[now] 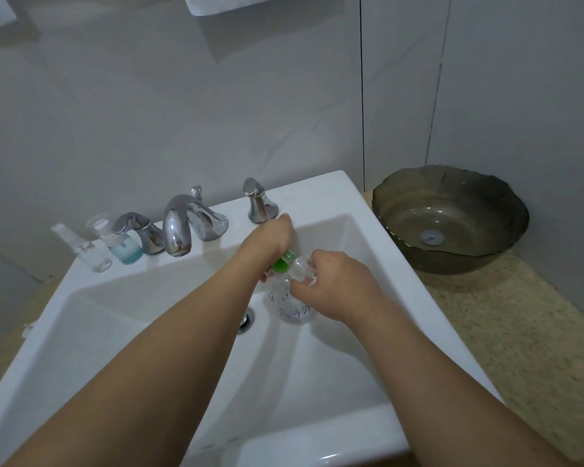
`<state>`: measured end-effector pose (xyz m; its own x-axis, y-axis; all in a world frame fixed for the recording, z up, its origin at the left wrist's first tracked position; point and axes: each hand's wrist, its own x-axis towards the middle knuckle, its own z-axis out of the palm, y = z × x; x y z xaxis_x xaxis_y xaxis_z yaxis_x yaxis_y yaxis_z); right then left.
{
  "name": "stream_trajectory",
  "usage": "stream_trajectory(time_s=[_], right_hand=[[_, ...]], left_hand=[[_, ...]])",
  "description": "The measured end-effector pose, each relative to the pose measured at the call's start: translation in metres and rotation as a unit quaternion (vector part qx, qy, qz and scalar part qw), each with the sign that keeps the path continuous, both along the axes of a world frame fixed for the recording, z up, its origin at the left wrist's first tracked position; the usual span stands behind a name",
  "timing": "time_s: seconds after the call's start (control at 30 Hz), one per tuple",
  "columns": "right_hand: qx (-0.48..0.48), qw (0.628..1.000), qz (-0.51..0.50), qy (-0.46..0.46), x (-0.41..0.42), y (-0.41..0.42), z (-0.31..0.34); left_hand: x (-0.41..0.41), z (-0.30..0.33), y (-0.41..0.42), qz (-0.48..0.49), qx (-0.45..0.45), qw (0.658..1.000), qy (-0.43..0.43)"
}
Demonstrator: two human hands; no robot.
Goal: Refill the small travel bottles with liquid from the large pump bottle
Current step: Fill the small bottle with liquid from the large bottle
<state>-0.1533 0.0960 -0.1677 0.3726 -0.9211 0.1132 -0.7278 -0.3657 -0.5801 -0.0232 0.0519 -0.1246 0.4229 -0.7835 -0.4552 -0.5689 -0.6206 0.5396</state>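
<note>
The large clear pump bottle, printed with purple flowers, stands inside the white sink near the drain. My right hand closes over its clear pump head. My left hand grips a small green-topped bottle right against the pump head; my fingers hide its body. Two small travel bottles stand on the sink's back left rim: a clear spray bottle and a bottle with blue liquid and a clear cap.
A chrome faucet with two handles stands along the back rim. The drain lies in the basin. A dark glass bowl rests on the speckled counter to the right. Grey wall tiles stand behind.
</note>
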Motion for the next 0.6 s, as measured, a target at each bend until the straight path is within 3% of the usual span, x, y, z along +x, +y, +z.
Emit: stream_trajectory(time_s=[0.43,0.6], right_hand=[[-0.004,1.0,0.0,0.031,0.002,-0.0005,0.0042],[-0.005,0.999,0.001,0.036,0.002,0.0001,0.0044]], left_hand=[[0.003,-0.0057,-0.0005,-0.009,-0.04,0.999,-0.026],[0.0033,-0.0028,0.0008,0.004,-0.022,1.0,0.011]])
